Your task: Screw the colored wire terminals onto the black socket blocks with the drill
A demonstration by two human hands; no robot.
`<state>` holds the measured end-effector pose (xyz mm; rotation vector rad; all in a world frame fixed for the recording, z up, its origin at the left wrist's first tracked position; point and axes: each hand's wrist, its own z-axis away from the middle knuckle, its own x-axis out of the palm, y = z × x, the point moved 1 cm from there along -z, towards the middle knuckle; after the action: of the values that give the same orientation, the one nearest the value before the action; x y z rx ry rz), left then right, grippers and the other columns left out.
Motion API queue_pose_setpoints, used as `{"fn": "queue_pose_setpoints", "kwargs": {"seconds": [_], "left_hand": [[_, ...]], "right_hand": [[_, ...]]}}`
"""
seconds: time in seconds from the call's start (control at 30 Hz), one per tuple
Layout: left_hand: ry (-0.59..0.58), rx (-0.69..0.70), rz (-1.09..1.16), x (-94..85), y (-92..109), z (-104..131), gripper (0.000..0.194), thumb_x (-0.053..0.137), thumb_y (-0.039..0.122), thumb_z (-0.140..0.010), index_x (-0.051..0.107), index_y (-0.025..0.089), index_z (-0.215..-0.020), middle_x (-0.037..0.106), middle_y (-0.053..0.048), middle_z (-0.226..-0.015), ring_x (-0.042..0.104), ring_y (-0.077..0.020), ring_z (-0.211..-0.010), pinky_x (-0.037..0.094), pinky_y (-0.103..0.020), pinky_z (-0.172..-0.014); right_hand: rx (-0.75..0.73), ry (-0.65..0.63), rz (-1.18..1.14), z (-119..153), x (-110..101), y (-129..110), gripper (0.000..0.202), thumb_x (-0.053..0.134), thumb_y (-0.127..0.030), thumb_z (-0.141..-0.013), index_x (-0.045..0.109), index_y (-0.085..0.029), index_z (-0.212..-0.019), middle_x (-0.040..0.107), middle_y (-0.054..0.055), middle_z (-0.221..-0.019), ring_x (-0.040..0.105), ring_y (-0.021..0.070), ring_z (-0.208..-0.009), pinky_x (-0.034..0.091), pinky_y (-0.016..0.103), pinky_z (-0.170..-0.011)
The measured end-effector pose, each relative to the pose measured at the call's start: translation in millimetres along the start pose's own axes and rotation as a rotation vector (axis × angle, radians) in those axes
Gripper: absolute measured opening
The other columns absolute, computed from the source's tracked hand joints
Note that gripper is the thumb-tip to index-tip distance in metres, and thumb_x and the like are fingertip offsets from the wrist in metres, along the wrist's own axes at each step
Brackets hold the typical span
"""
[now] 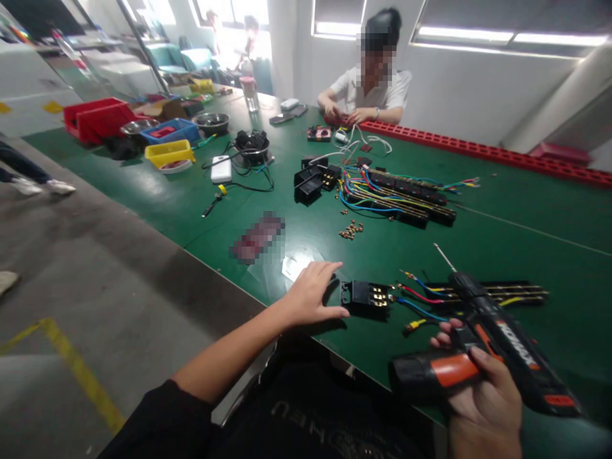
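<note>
The black terminal box (pixel 367 296) lies on the green worktop (pixel 526 226), close to the near edge, its brass contacts facing up; the left hand (pixel 312 294) is wide at its left end, thumb and fingers spread, though I cannot tell whether they touch it; at its right end are coloured wires (pixel 427 297), running to a black strip (pixel 521 293) with brass rails; the right hand (pixel 488 386) grips a black-and-orange power screwdriver (pixel 514 341) at the near edge, bit pointing towards the far edge; brass screws (pixel 352 229) lie loose beyond the box; farther out sit wired strips (pixel 406 194); a red perforated rail (pixel 459 143) follows the far edge, where a co-worker (pixel 375 92) sits.
</note>
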<state>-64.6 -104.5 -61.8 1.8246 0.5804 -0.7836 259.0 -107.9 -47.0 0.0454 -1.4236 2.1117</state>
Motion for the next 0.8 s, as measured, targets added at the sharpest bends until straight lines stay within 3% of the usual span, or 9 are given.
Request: {"fn": "queue_pose_setpoints", "kwargs": {"seconds": [0.2,0.33,0.47,0.63,0.8], "left_hand": [[-0.059,-0.071,0.046,5.2,2.4,-18.2,0.104,0.087,0.056,-0.072,0.037,0.022,-0.158,0.053,-0.019,-0.15,0.053,-0.0381,-0.138,0.045,-0.056,-0.116],[-0.119,-0.025,0.051,10.5,5.3,-34.3,0.103,0.088,0.053,-0.068,0.04,0.023,-0.155,0.057,-0.017,-0.145,0.057,-0.0367,-0.134,0.049,-0.053,-0.113],[-0.185,0.007,-0.002,18.6,14.0,-44.9,0.089,0.084,0.047,-0.071,0.046,0.024,-0.148,0.064,-0.015,-0.137,0.063,-0.0347,-0.126,0.051,-0.05,-0.109],[-0.201,-0.046,-0.061,23.2,14.0,-56.4,0.069,0.076,0.038,-0.076,0.05,0.022,-0.139,0.07,-0.013,-0.123,0.067,-0.0312,-0.112,0.053,-0.047,-0.098],[-0.229,-0.017,-0.038,17.1,6.5,-66.0,0.07,0.073,0.036,-0.076,0.048,0.023,-0.14,0.068,-0.011,-0.125,0.066,-0.0294,-0.111,0.053,-0.044,-0.097]], "right_hand": [[-0.051,-0.15,-0.056,3.9,-25.0,-15.0,0.044,0.08,-0.037,-0.054,0.074,-0.018,-0.094,0.066,0.002,-0.084,0.047,0.0045,-0.055,0.052,0.022,-0.057],[-0.102,-0.183,-0.056,6.6,-46.0,-21.1,0.043,0.081,-0.039,-0.058,0.076,-0.017,-0.094,0.067,0.004,-0.085,0.046,0.0047,-0.055,0.05,0.022,-0.056],[-0.136,-0.225,-0.046,8.7,-62.6,-20.4,0.041,0.08,-0.04,-0.063,0.076,-0.017,-0.097,0.068,0.005,-0.087,0.049,0.0056,-0.056,0.051,0.023,-0.057],[-0.107,-0.259,-0.073,7.3,-71.4,-12.9,0.042,0.079,-0.039,-0.064,0.074,-0.017,-0.099,0.067,0.004,-0.089,0.05,0.006,-0.056,0.053,0.024,-0.059],[-0.066,-0.292,-0.137,6.4,-69.5,-4.2,0.042,0.076,-0.038,-0.065,0.072,-0.017,-0.101,0.066,0.004,-0.089,0.048,0.006,-0.057,0.052,0.024,-0.059]]}}
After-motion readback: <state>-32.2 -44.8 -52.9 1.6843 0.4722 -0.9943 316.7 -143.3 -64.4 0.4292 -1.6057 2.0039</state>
